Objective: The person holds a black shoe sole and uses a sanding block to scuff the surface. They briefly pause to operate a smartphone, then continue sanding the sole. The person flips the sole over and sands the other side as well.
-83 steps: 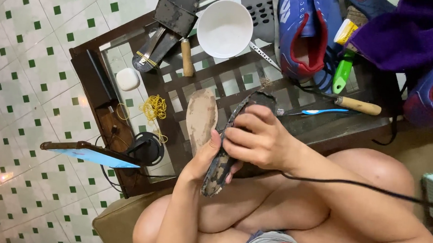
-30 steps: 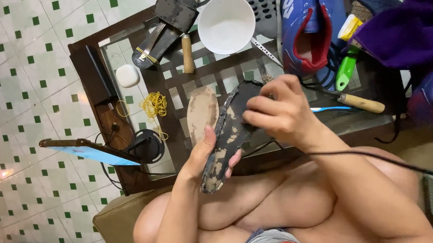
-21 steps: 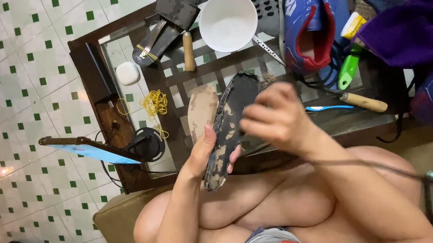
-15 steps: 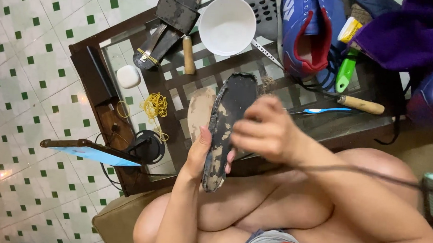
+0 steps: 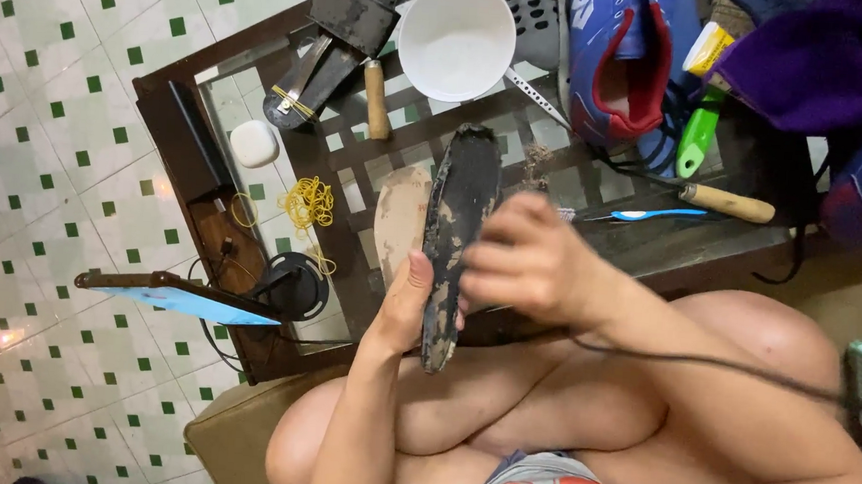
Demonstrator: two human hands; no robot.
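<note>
**Inspector:** Report the hands.

**Assistant:** The left hand (image 5: 409,305), at centre frame, holds a long, dark, worn shoe sole (image 5: 456,236) from its left edge; the fingers are clamped around the lower part of the sole, thumb showing on the near side. The sole stands nearly upright in the picture, its tip toward the top of the frame. The right hand (image 5: 524,263) rests against the sole's right edge at mid-height, fingers curled together. Whether they grip a tool cannot be told. A thin black cord (image 5: 703,363) runs from under that hand to the right edge of the frame.

**Inspector:** Where is the sole relative to the bench?

**Assistant:** It is held above the near edge of the dark wooden, glass-topped bench (image 5: 245,350), over the person's bare knees.

**Inspector:** Surroundings?

**Assistant:** A pale tan insole (image 5: 400,215) lies on the bench just left of the sole. Yellow rubber bands (image 5: 309,205) lie further left. A white round bowl (image 5: 456,37) sits at upper centre, and a blue-and-red sports shoe (image 5: 621,64) to its right. A wooden-handled tool (image 5: 728,202) and a blue toothbrush (image 5: 647,214) lie at right. A phone on a round black stand (image 5: 183,299) sits at lower left, over green-and-white floor tiles (image 5: 48,149).
</note>
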